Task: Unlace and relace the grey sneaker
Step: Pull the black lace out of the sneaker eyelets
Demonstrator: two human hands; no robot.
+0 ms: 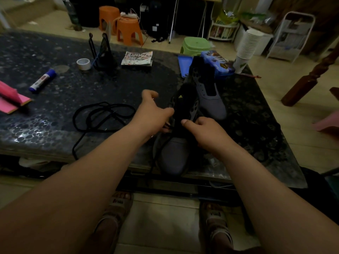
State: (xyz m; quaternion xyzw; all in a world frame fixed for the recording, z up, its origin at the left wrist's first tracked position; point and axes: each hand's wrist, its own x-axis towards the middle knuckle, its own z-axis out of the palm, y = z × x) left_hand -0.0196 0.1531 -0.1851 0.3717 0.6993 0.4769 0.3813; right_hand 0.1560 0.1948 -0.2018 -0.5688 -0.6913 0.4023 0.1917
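Head view: the grey sneaker [175,153] sits at the front edge of the dark pebble-patterned tabletop [36,129], right of its middle. Its toe points toward the person and slightly overhangs the edge, and its black tongue is raised. The left hand [152,110] reaches in from the sneaker's left side with the thumb lifted and the fingers curled down at the eyelets, pinching a black lace [156,158] that runs from there down over the front edge. The right hand [203,131] grips the sneaker's right side, fingers wrapped round the upper and the thumb pressed on the tongue.

A second grey sneaker [211,101] lies just behind the first, touching it, toe also toward the person. A loose lace coil [102,116] lies left of the hands, one end trailing off the front edge. Near the left edge are a pink folder [11,99] and a blue-capped glue stick [43,80]. Toward the far edge stand a tape roll [83,64], a black wire stand [104,52] and a patterned booklet [137,58]. At the far right corner are a blue pencil case [218,63] and a stack of paper cups [247,46].

On the floor beyond stand two orange stools [126,30] and a green stool [196,45]
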